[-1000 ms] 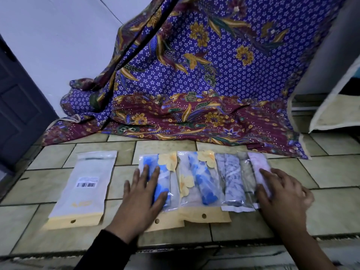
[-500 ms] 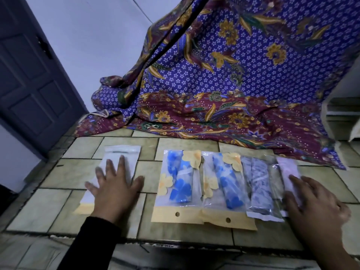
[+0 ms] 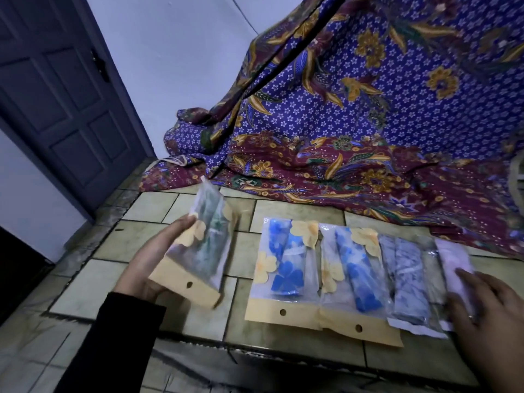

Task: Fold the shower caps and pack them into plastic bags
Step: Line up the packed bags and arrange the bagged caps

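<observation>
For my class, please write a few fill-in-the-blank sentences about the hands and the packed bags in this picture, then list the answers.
1. The lifted bag is in the grip of the ____ hand.
2. The right hand rests flat on the pale bag at the row's ____ end.
3. Counting from the left, the row's first bag and second bag hold caps printed with ____ flowers.
4. Each yellow header strip has one round ____.
Answers: left; right; blue; hole.
</observation>
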